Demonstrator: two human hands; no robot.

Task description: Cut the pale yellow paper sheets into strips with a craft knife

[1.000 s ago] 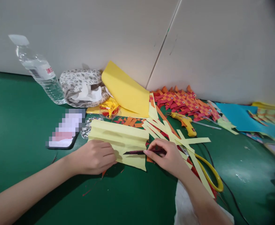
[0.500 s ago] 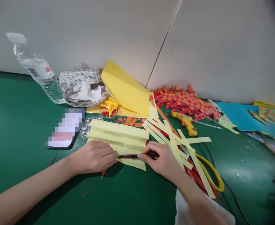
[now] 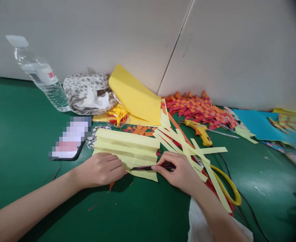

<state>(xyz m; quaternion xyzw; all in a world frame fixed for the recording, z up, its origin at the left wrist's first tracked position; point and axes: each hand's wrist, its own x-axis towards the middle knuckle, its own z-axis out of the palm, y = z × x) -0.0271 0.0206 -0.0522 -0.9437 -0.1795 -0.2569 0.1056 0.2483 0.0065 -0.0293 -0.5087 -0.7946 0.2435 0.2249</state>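
Note:
A pale yellow sheet of paper [image 3: 130, 144] with crosswise folds lies in front of me. My left hand [image 3: 106, 170] is closed over its lower left edge and holds it, fingertips hidden. Between the thumb and fingers of my right hand [image 3: 172, 168] is a slim dark pen-like tool [image 3: 144, 167], lying almost level across the lower part of the sheet. Its tip points left, a short way from my left fingers; whether it is a pen or a craft knife I cannot tell.
Pale yellow strips [image 3: 187, 148] lie across yellow-handled scissors [image 3: 228, 181] on the right. Behind are a yellow glue gun [image 3: 199, 129], woven red-orange paper fish [image 3: 197, 107] and a folded yellow sheet [image 3: 138, 97]. A phone [image 3: 72, 137] and a water bottle [image 3: 43, 74] stand left.
My right hand has drawn the dark tool a little to the right along the paper, so its tip sits farther from my left hand. The left hand has barely moved.

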